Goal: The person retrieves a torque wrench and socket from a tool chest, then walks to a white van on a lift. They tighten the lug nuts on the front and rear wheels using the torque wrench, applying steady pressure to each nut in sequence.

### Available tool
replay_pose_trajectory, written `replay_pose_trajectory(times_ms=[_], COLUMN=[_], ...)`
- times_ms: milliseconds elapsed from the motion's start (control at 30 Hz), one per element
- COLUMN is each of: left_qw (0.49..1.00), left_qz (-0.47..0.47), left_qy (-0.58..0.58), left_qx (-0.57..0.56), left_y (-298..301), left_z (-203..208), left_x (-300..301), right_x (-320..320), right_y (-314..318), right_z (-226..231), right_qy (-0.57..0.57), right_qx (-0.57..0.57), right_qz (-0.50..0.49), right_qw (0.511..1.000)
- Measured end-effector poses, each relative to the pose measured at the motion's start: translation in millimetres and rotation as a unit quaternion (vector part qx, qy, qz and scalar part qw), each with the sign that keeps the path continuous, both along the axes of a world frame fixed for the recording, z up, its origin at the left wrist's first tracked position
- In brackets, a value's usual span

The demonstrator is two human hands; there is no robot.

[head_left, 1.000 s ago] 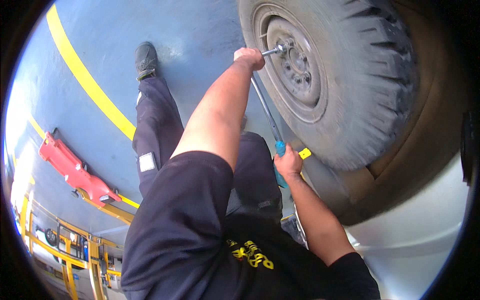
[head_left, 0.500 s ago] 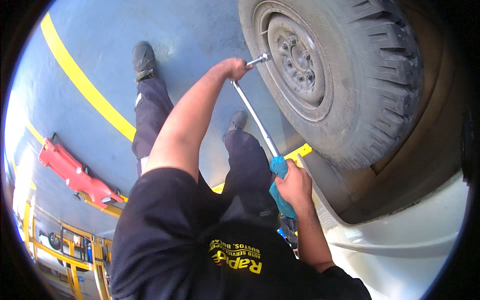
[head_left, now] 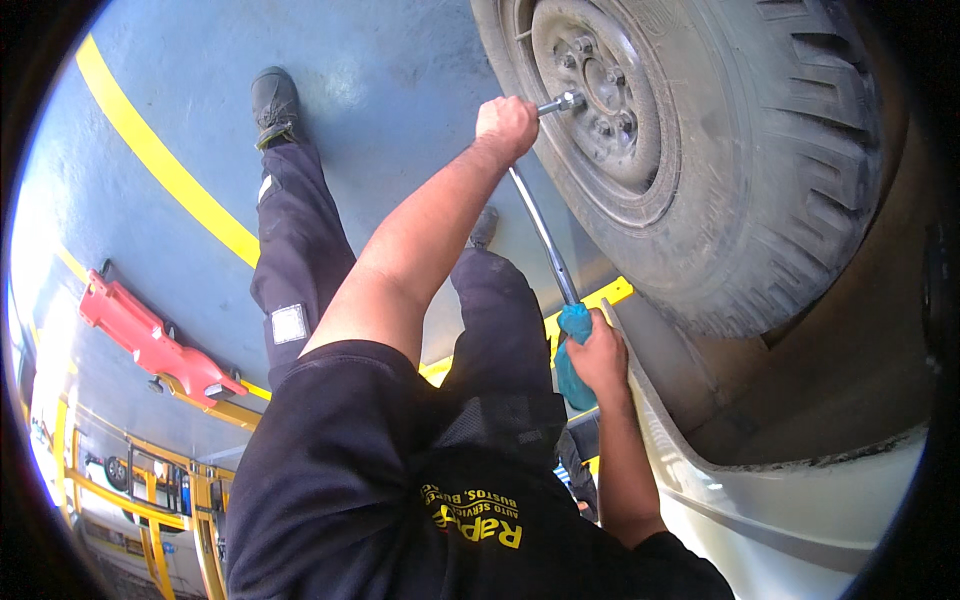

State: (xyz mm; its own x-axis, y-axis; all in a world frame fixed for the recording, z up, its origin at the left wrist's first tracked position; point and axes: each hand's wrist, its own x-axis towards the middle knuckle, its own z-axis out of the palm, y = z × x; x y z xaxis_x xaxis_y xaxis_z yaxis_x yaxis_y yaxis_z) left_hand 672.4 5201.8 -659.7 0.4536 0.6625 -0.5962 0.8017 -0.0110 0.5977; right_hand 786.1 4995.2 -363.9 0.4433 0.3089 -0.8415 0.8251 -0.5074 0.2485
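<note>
Wrench (head_left: 543, 235) spans four o'clock to twelve: on my remote view, the right hand (head_left: 602, 356) closes round its teal-wrapped handle (head_left: 575, 320), the left hand (head_left: 508, 126) grips its far end; socket (head_left: 573, 100) at one, contact with the wheel (head_left: 700, 170) at two unclear.

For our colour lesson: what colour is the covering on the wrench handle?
The covering is blue-green, shown best in the head view.

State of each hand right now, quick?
Left hand: closed around the wrench at its socket end.
Right hand: closed, holding the wrench's teal-wrapped handle.
</note>
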Motion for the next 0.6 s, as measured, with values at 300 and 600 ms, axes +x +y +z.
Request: replay_pose_trajectory(times_ms=[300, 600], left_qw=[0.998, 0.993], left_qz=[-0.048, -0.003], left_qy=[0.027, -0.06], left_qx=[0.017, -0.104], left_y=[24.2, 14.3], left_z=[8.5, -19.4], left_x=[7.6, 10.6], right_x=[-3.8, 32.9], right_y=[26.2, -33.7], right_z=[22.8, -29.3], right_qy=[-0.018, -0.035], right_qx=[0.025, 0.051], right_qz=[0.043, 0.071], right_qw=[0.999, 0.996])
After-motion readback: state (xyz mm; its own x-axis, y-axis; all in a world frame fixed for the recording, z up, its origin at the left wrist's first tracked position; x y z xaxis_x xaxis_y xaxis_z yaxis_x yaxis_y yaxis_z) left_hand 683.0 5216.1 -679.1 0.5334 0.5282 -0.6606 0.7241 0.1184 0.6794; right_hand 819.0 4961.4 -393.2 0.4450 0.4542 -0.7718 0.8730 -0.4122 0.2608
